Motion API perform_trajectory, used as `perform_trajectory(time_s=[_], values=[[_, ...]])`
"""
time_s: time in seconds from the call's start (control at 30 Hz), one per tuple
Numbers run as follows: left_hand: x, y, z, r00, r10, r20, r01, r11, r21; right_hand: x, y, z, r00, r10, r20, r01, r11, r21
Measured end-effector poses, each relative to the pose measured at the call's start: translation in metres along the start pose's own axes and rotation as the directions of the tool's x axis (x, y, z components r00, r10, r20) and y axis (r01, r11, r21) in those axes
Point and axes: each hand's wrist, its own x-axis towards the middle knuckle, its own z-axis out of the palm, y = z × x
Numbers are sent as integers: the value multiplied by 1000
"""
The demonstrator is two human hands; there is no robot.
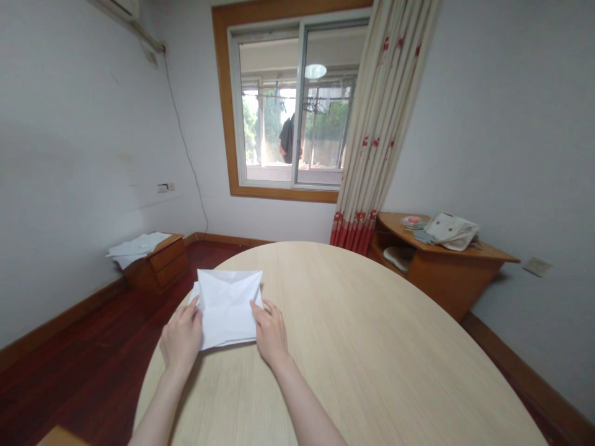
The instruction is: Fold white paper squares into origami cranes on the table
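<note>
A small stack of white paper sheets, creased on top, is at the left part of the round wooden table. My left hand grips its left edge, the thumb on top and the fingers curled at the side. On the right edge, my right hand pinches the paper between thumb and fingers. The undersides of the sheets are hidden, so I cannot tell whether they touch the tabletop everywhere.
Beyond the table to the left, a low wooden cabinet carries white papers. A corner desk at right holds a white bag. A curtain hangs beside the window.
</note>
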Motion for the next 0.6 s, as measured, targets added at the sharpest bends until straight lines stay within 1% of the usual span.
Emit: perform_trajectory(time_s=[0.1, 0.2, 0.3, 0.4, 0.47, 0.53, 0.6], values=[[-2, 3, -3, 998, -18, -58, 14, 997, -71, 0, 0, -3, 1000, -5, -30, 6, 998, 57], [-6, 7, -9, 994, -33, -107, 21, 993, -114, -1, 0, -6, 997, 23, -79, -13, 993, 116], [-7, 12, -12, 992, -56, -116, 35, 984, -175, 0, 2, -8, 989, 62, -132, -40, 986, 164], [-6, 19, -11, 991, -75, -110, 39, 955, -293, 0, 6, -12, 983, 72, -170, -38, 980, 194], [-4, 24, -8, 991, -89, -100, 36, 897, -441, -2, 9, -19, 982, 56, -182, -17, 978, 207], [-3, 30, -4, 992, -98, -78, 34, 813, -581, -6, 14, -29, 982, 37, -185, 4, 976, 216], [-4, 37, 0, 995, -89, -52, 33, 750, -661, -13, 20, -43, 982, 36, -188, 7, 974, 225]])
